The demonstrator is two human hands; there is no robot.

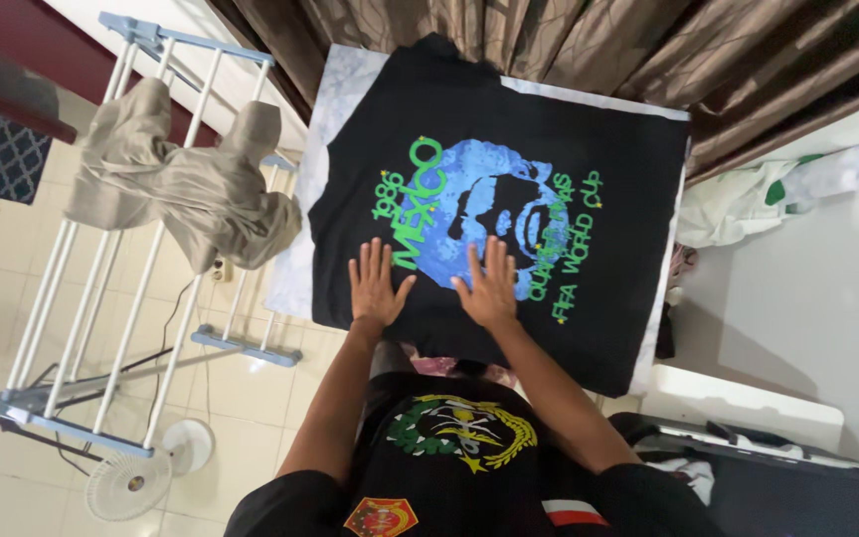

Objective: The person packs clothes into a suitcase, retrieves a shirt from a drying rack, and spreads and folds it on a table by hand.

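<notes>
Black fabric is lying under us: we are pressing our left hand and right hand, open and flat, onto the t-shirt. It is covering the ironing board; a beige garment is hanging on the drying rack.

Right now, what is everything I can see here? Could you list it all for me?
T-shirt: one, black with a blue and green print, spread flat on the ironing surface.
Ironing surface: one, pale marbled cover, under the T-shirt.
Drying rack: one, white and light blue, at the left.
Garment: one, beige, draped over the rack.
Fan: one, white, on the tiled floor at lower left.
Curtains: brown, along the top.
Cloth: one, white and green, crumpled at the right.
Left hand: flat on the T-shirt, fingers spread.
Right hand: flat on the T-shirt beside it.
</notes>
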